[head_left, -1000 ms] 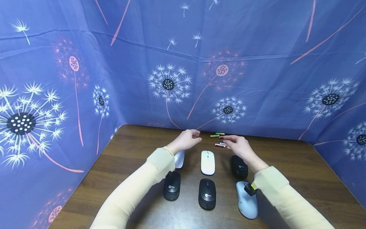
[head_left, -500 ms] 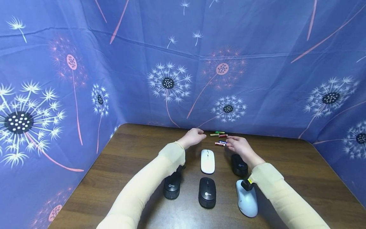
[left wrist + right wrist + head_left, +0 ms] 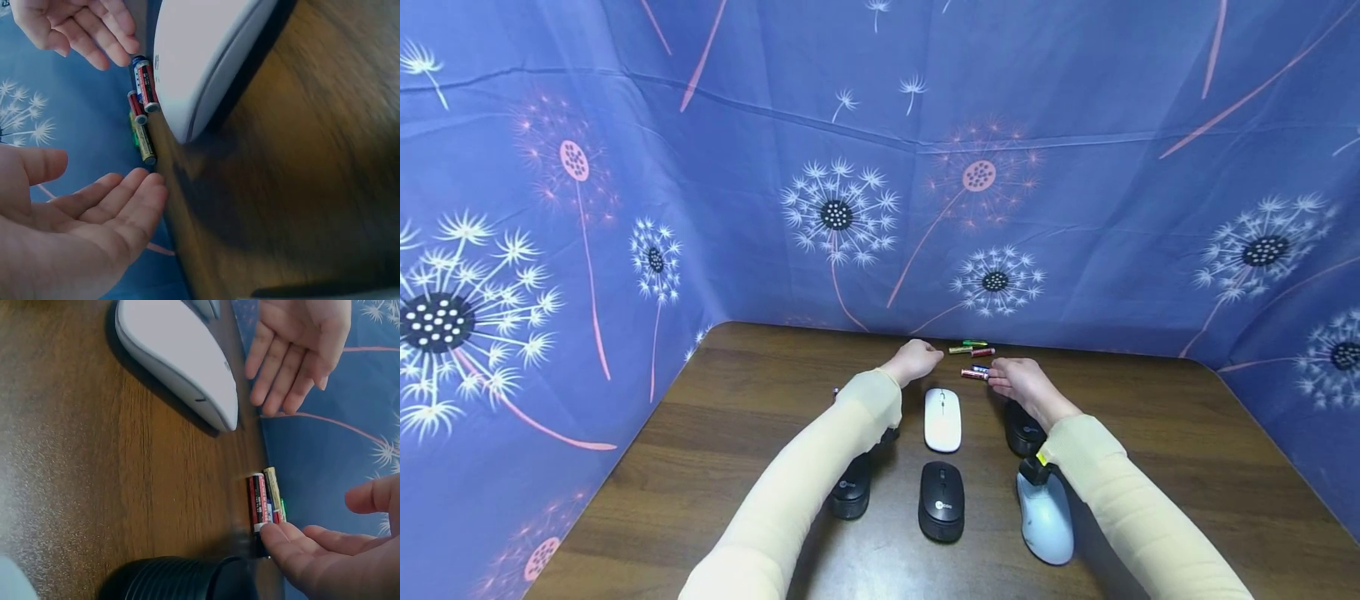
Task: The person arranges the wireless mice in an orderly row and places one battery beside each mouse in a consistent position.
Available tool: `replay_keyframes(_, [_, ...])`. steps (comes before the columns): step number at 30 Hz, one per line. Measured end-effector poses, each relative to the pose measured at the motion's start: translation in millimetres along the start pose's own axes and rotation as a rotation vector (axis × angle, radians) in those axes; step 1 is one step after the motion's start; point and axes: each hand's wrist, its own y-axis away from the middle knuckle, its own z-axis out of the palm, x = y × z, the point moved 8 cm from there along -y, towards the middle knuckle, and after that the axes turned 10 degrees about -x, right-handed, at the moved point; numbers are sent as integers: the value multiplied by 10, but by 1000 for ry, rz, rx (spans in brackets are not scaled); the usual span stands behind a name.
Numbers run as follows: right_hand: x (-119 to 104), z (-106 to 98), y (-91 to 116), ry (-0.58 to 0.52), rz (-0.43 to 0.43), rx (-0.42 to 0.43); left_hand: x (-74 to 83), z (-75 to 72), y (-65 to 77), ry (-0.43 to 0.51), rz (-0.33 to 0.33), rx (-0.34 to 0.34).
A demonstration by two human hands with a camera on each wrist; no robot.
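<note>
Several small batteries lie in a loose group near the table's far edge: a gold one (image 3: 960, 349), a green one (image 3: 975, 342), a dark red one (image 3: 982, 352), a blue one (image 3: 980, 367) and a red-and-black one (image 3: 975, 374). My left hand (image 3: 913, 360) is just left of them, fingers extended and nothing in the palm, as the left wrist view shows. On their right is my right hand (image 3: 1024, 383), fingers loosely extended, with fingertips right at the red-and-black battery (image 3: 258, 497) in the right wrist view. A white computer mouse (image 3: 942, 421) sits between the forearms.
Nearer me stand a black mouse (image 3: 942, 500), a light blue mouse (image 3: 1047, 521) and another black mouse (image 3: 850, 492), partly under my left sleeve. A further black mouse (image 3: 1024, 429) is below my right hand. Dandelion-printed blue cloth (image 3: 880, 208) hangs behind the wooden table (image 3: 737, 400).
My left hand has moved right, closer to the batteries, its sleeve now covering the mouse at left. My right hand has drawn back slightly, uncovering the dark red battery. The batteries stay on the table.
</note>
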Motion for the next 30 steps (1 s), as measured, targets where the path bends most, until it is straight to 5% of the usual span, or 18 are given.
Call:
replay_keyframes(1, [10, -7, -12, -9, 5, 6, -152, 113, -203, 45, -9, -16])
replay_keyframes(4, [38, -28, -45, -24, 14, 17, -346, 350, -488, 208, -85, -79])
replay_keyframes(7, [53, -35, -76, -21, 20, 21, -838, 817, -1212, 341, -129, -113])
replay_keyframes(11, [73, -54, -98, -19, 29, 36, -1105, 1150, -1688, 377, -149, -106])
replay_keyframes(16, [122, -68, -110, -24, 39, 38, -500, 811, -898, 400, -201, -81])
replay_keyframes(20, [147, -82, -121, -31, 45, 47, -238, 669, -597, 410, -178, -72])
replay_keyframes(22, [161, -94, -128, -42, 54, 61, -231, 707, -633, 406, -184, -65])
replay_keyframes(30, [172, -77, -132, -64, 65, 51, -574, 1071, -1171, 465, -217, -84])
